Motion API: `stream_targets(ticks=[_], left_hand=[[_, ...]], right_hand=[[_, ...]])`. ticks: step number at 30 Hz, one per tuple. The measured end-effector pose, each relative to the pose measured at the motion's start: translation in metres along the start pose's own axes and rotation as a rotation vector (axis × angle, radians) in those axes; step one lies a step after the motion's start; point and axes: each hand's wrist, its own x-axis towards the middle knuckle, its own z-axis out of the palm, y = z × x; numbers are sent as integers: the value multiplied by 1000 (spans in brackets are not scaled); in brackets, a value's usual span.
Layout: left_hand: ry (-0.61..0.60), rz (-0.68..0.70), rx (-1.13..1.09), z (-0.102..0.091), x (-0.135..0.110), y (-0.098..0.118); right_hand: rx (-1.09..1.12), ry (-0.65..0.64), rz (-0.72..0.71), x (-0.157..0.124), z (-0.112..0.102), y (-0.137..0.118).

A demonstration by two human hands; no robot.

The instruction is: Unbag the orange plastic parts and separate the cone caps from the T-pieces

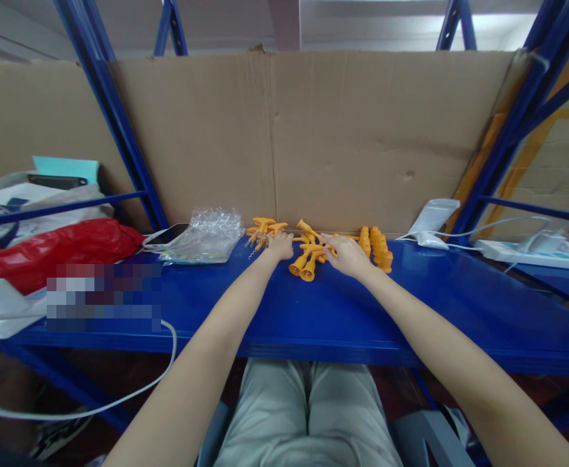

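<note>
My left hand (280,246) reaches to the right edge of a small cluster of orange corkscrew handles with metal spirals (261,231). Its fingertips are partly hidden, so any grip is unclear. My right hand (348,255) lies over the right side of a heap of orange pieces with bell-shaped ends (308,259). The thumb and fingers of that hand are apart and touch the heap. Beside its far side stand orange ribbed pieces (379,249) in rows. My right hand covers part of the heap.
A blue shelf top (284,318) carries everything, with a cardboard panel (352,130) behind. Left lie clear plastic packaging (209,237), a phone (167,235) and a red bag (60,250). A white adapter (433,227) and power strip (537,253) are right. A white cable (133,395) hangs in front.
</note>
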Motion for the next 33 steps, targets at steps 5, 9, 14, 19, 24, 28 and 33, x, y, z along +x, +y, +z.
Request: stream_targets(ticks=[5,9,14,19,24,28,33], left_hand=[[43,-66,53,-5,4,15],[34,-20,70,-9,4,18],[-19,-32,-26,-11,5,13],[18,-172,-366,-12,3,7],[152,-242,-829,-10,-10,9],[230,-227,-1061,-16,-23,22],[298,-170,-1240,-25,-32,45]], right_hand=[[-27,-20,20,1,-4,-1],[-14,-24,21,1,-5,-2],[-13,-37,19,0,-7,-5],[-32,-38,15,0,-5,-5],[-2,-25,-1,-1,-1,-3],[76,-5,-14,-1,1,-3],[177,28,-63,-3,0,-7]])
